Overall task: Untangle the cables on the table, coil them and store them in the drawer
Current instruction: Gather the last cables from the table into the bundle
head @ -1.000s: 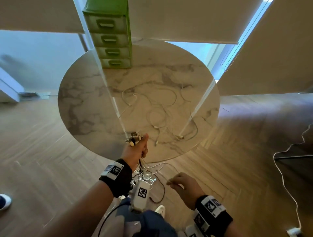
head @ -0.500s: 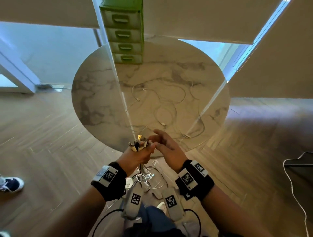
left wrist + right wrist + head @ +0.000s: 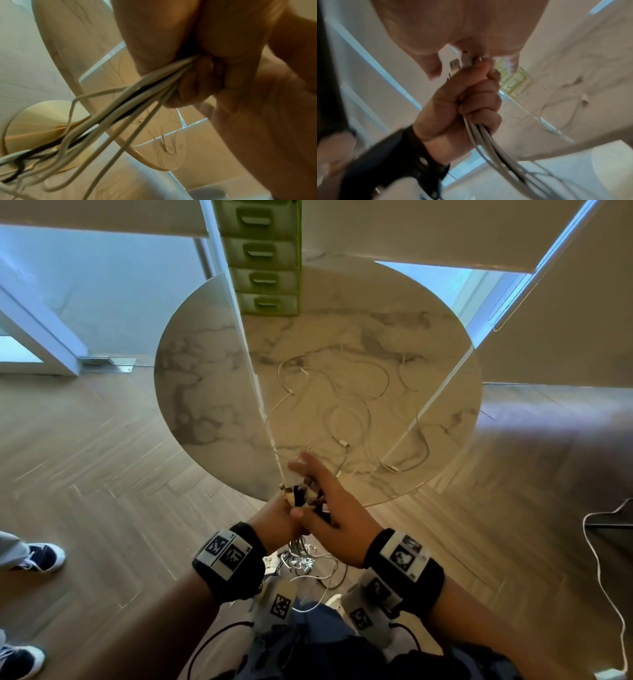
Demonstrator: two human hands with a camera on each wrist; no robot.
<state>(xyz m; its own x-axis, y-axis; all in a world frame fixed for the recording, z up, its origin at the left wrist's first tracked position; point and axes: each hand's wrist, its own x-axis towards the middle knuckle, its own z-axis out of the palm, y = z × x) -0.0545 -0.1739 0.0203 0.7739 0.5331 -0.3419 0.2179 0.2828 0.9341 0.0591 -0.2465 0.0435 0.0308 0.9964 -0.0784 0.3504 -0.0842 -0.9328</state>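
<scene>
at lower centre of the head view the left hand (image 3: 279,517) makes a closed grip round a bundle of thin white and black cables (image 3: 303,556) just under their plug ends, the slack dangling toward the floor, while the right hand (image 3: 330,508) lies over the plugs with fingers mostly straight, gripping nothing i can make out. it looks best to align the plugs, then coil the slack evenly. more thin white cables (image 3: 346,409) lie looped mid-frame on the round marble tabletop (image 3: 205,392), the green drawer unit (image 3: 265,261) at top centre.
</scene>
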